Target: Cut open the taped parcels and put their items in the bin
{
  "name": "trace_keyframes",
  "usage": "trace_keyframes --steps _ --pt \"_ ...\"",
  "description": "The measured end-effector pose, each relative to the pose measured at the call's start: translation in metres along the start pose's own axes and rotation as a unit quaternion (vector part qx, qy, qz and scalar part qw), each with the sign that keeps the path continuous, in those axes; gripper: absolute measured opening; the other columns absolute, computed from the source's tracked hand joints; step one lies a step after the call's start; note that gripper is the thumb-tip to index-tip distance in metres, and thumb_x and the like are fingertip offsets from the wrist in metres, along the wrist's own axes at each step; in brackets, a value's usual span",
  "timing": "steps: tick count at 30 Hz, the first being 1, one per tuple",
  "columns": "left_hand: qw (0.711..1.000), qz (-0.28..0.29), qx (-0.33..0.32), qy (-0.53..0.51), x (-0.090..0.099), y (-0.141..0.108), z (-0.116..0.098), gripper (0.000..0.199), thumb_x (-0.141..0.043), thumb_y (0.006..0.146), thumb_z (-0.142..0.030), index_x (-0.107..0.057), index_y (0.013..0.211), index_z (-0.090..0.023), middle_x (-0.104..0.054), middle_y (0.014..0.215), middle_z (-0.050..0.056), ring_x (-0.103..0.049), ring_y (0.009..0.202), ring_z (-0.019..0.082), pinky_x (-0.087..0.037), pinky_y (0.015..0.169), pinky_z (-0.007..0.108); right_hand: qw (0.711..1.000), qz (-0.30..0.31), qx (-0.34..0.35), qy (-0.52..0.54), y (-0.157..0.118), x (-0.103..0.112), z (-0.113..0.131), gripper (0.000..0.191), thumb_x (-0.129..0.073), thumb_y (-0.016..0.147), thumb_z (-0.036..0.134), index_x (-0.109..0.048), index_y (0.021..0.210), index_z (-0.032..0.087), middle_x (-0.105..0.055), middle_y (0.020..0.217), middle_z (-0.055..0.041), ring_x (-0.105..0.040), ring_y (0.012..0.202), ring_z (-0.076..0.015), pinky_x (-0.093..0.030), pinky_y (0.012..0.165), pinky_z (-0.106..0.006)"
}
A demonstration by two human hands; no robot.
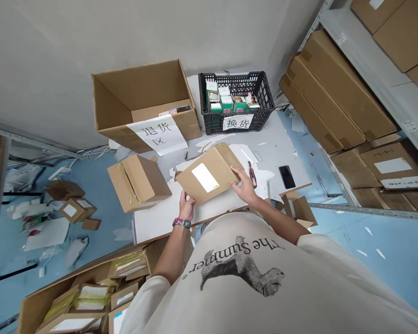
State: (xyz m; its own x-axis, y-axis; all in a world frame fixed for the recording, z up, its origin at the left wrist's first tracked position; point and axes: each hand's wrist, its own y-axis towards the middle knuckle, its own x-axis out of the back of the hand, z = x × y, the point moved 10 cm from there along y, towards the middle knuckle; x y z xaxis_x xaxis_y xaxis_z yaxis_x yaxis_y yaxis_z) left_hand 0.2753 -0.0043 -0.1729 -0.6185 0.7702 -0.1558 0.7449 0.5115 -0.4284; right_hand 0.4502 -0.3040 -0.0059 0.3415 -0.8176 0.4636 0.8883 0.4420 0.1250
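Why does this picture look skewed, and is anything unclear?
Head view: the shelving rack slants, probably wide-angle distortion; light is soft, shadows mostly faint. Head view again: the white label on the held carton shows no readable print, while the paper sign on the black plastic crate reads sharply.

My shirt (pixel 244 271) reads “The Summer”; sign (pixel 238 123) on the crate (pixel 212 124), 换货; paper (pixel 160 143) on the box (pixel 191 124) left of it, 退货区

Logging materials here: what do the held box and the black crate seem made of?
Held box: seemingly matt cardboard, being plain brown with folded edges. Black crate: probably moulded plastic with a slight sheen, given its lattice walls.
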Motion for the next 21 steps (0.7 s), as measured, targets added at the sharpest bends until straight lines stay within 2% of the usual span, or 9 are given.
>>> trace_keyframes --steps 3,6,8,11,14,17,19,21 --pt "0.998 -0.027 -0.049 -0.002 -0.002 0.002 -0.013 0.085 -0.075 0.065 -0.02 -0.064 0.148 -0.032 -0.062 0.157 0.009 -0.065 0.13 0.026 -0.057 0.092 0.031 0.998 -0.006 -0.035 0.045 0.0 0.007 -0.03 0.086 -0.065 0.089 0.016 -0.061 0.174 0.028 -0.068 0.171 -0.0128 -0.065 0.161 -0.0313 -0.049 0.142 -0.057" --pt "0.997 -0.042 -0.071 0.002 -0.003 0.007 -0.02 0.075 -0.079 0.069 -0.024 -0.059 0.14 -0.032 -0.059 0.161 0.009 -0.063 0.138 0.027 -0.059 0.102 0.035 0.991 -0.005 -0.097 0.09 -0.007 0.002 -0.073 0.098 -0.061 0.084 0.017 -0.054 0.181 0.03 -0.066 0.167 -0.012 -0.066 0.158 -0.0253 -0.05 0.14 -0.049" --pt "0.998 -0.029 -0.048 0.007 -0.006 0.01 -0.015 0.066 -0.079 0.071 -0.03 -0.057 0.133 -0.031 -0.06 0.161 0.01 -0.064 0.137 0.028 -0.06 0.103 0.038 0.982 -0.011 -0.157 0.107 -0.016 -0.004 -0.104 0.101 -0.059 0.081 0.019 -0.053 0.181 0.03 -0.063 0.166 -0.0123 -0.067 0.156 -0.0238 -0.053 0.137 -0.046" --pt "1.0 -0.01 0.011 0.01 -0.011 0.01 -0.001 0.053 -0.076 0.078 -0.043 -0.056 0.126 -0.031 -0.063 0.157 0.009 -0.068 0.131 0.027 -0.061 0.098 0.038 0.962 -0.033 -0.238 0.131 -0.032 -0.009 -0.141 0.099 -0.057 0.077 0.022 -0.057 0.176 0.027 -0.06 0.172 -0.0154 -0.068 0.156 -0.0263 -0.055 0.134 -0.048" --pt "0.999 -0.03 0.029 0.021 -0.01 0.006 0.004 0.043 -0.067 0.093 -0.065 -0.054 0.115 -0.031 -0.069 0.144 0.009 -0.072 0.129 0.027 -0.061 0.096 0.038 0.954 -0.046 -0.259 0.142 -0.043 -0.008 -0.155 0.089 -0.057 0.078 0.025 -0.063 0.167 0.024 -0.066 0.17 -0.0158 -0.069 0.153 -0.0273 -0.055 0.133 -0.049" --pt "0.997 -0.057 0.028 0.05 -0.007 -0.002 0.002 0.053 -0.059 0.102 -0.081 -0.053 0.112 -0.029 -0.073 0.135 0.01 -0.075 0.125 0.027 -0.062 0.095 0.038 0.958 -0.07 -0.257 0.109 -0.054 0.001 -0.157 0.063 -0.055 0.085 0.031 -0.074 0.145 0.023 -0.079 0.149 -0.0151 -0.074 0.142 -0.0288 -0.058 0.127 -0.047" --pt "0.995 -0.07 0.027 0.073 -0.002 -0.009 -0.001 0.057 -0.059 0.104 -0.084 -0.056 0.121 -0.029 -0.074 0.132 0.011 -0.078 0.119 0.027 -0.064 0.094 0.04 0.957 -0.082 -0.269 0.066 -0.063 0.006 -0.16 0.047 -0.051 0.09 0.036 -0.078 0.126 0.023 -0.085 0.127 -0.0135 -0.079 0.125 -0.0306 -0.062 0.117 -0.046" --pt "0.992 -0.07 0.029 0.101 0.004 -0.016 -0.004 0.061 -0.06 0.105 -0.083 -0.059 0.136 -0.03 -0.075 0.134 0.011 -0.08 0.116 0.027 -0.066 0.093 0.041 0.954 -0.077 -0.288 0.022 -0.074 0.009 -0.165 0.039 -0.048 0.093 0.039 -0.079 0.114 0.024 -0.085 0.107 -0.0103 -0.079 0.107 -0.031 -0.065 0.107 -0.045"
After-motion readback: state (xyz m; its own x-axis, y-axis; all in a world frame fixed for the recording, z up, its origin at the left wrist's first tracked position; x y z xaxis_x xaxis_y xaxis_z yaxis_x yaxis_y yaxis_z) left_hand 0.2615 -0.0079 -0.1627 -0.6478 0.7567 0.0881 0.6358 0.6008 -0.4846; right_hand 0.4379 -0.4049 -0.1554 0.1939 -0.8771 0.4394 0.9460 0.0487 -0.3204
